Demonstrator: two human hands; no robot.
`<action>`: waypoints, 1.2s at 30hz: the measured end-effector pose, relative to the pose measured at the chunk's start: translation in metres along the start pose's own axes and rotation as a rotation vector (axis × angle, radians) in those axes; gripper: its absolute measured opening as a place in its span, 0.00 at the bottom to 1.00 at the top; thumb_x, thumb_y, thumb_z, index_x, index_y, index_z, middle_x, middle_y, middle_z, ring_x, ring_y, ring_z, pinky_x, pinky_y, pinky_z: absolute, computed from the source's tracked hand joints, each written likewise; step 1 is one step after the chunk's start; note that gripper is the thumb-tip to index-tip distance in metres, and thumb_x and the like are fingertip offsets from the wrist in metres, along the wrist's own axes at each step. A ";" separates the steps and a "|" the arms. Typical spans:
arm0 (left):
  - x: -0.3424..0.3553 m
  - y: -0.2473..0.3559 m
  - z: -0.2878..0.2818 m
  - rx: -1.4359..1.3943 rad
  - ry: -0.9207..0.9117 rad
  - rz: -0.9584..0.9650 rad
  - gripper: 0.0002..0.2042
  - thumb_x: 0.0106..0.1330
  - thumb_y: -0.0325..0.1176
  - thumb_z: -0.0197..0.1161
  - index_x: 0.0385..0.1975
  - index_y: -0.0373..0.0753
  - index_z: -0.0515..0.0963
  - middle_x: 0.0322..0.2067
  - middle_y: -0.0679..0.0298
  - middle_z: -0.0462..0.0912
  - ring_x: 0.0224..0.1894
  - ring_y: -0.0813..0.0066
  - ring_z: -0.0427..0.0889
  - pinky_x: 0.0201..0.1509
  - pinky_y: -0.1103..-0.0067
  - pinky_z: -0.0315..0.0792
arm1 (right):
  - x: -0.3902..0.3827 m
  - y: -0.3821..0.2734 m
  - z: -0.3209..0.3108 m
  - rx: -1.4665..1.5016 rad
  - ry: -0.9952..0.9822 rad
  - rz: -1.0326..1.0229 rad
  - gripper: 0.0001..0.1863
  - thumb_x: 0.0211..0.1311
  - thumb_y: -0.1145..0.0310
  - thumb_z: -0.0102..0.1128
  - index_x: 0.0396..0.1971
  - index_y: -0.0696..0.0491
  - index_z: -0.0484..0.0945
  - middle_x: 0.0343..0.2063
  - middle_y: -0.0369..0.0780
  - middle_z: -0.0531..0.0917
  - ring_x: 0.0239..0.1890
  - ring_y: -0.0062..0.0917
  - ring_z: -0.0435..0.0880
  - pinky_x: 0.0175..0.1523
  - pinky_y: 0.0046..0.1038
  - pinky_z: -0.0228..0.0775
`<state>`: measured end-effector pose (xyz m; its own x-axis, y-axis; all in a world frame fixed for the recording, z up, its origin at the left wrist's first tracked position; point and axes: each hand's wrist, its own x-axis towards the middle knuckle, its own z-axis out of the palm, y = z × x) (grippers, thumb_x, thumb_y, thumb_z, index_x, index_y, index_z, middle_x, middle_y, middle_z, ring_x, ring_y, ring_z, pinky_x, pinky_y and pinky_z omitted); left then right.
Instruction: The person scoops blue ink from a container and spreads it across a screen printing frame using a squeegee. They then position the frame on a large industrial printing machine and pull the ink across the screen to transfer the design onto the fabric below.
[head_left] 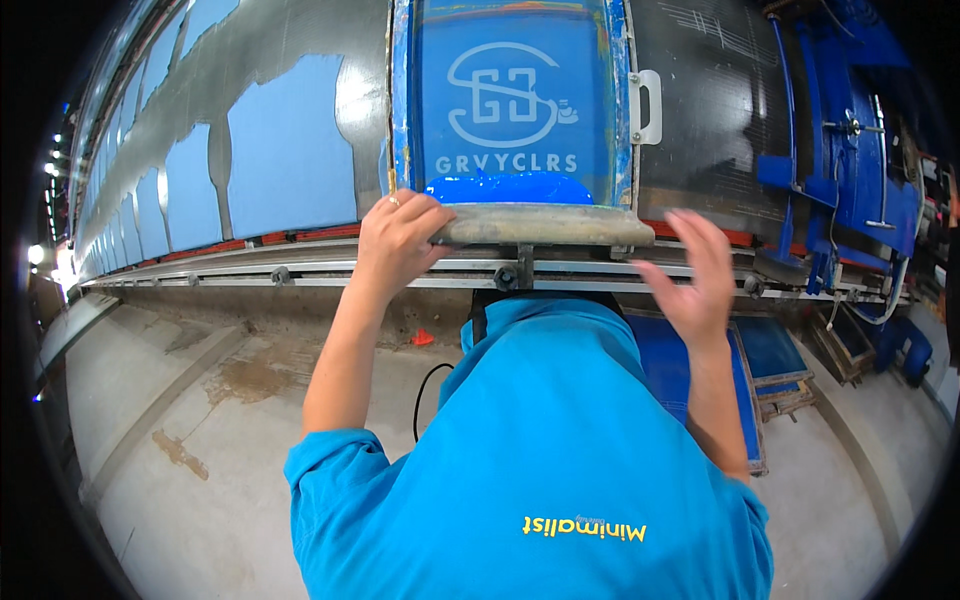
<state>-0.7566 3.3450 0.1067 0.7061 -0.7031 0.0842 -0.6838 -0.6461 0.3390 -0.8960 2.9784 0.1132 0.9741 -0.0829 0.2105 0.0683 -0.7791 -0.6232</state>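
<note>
My left hand [400, 235] is closed around the left end of a worn grey squeegee [550, 225], which lies crosswise on the near end of a blue screen frame [620, 100]. Bright blue ink [505, 188] is pooled along the squeegee's far edge, below a pale logo and lettering on the mesh [510, 100]. My right hand [700, 270] is just off the squeegee's right end, fingers spread and holding nothing visible. A white handle [652, 105] sticks out from the frame's right side.
A long table with light blue panels [290, 150] runs left. Blue machinery [850, 160] stands at the right. A metal rail [390, 275] runs along the table's near edge. Spare screens [765, 345] sit low at right on the concrete floor [200, 450], with a small red object [422, 337].
</note>
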 end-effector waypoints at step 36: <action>0.092 -0.095 0.029 -0.382 -0.600 -0.399 0.32 0.43 0.58 0.83 0.38 0.33 0.90 0.21 0.55 0.85 0.26 0.63 0.85 0.32 0.68 0.78 | 0.147 0.053 0.094 0.293 -0.629 0.403 0.20 0.64 0.54 0.71 0.43 0.56 0.85 0.33 0.41 0.87 0.37 0.31 0.85 0.46 0.33 0.75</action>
<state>-0.6323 3.3329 0.0555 0.5904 -0.5509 -0.5899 -0.2151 -0.8118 0.5429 -0.7292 2.9832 0.0402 0.8688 0.1103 -0.4827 -0.3462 -0.5619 -0.7513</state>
